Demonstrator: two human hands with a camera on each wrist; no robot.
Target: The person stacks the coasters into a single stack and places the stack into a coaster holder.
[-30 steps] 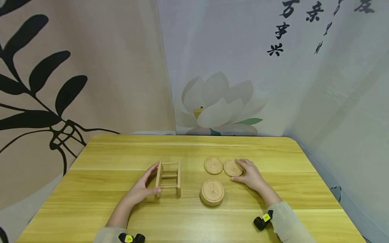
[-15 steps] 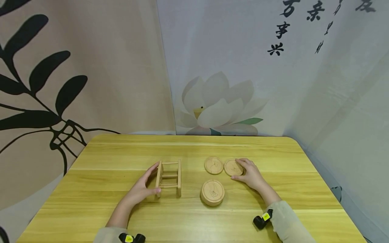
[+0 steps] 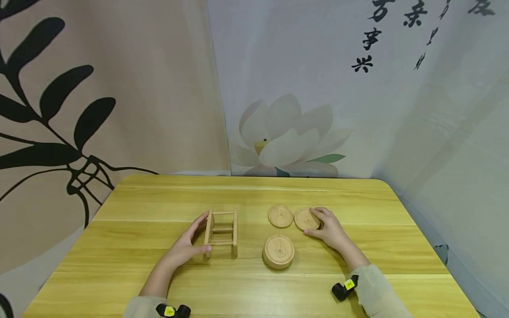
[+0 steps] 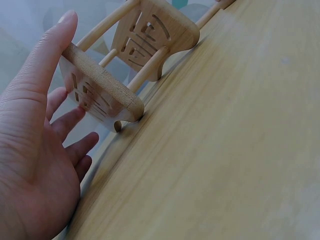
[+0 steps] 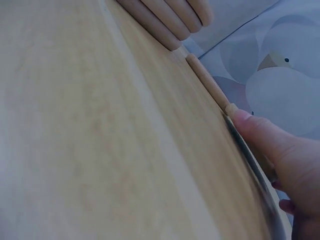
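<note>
One wooden rack (image 3: 235,233), left of tabletop's (image 3: 358,194) middle; left grip (image 3: 188,247) holds its end panel (image 4: 101,76). Right grip (image 3: 328,229) pinches rim of coaster (image 3: 305,219), toward far edge, beside loose coaster (image 3: 280,216). Both likely light, stiff; coaster faces may slide, so take rim; rack rods (image 4: 109,22) look thinner, panel safer. Left wrist shows panel slots, right wrist stack (image 3: 278,251) layers; head barely shows either.
</note>
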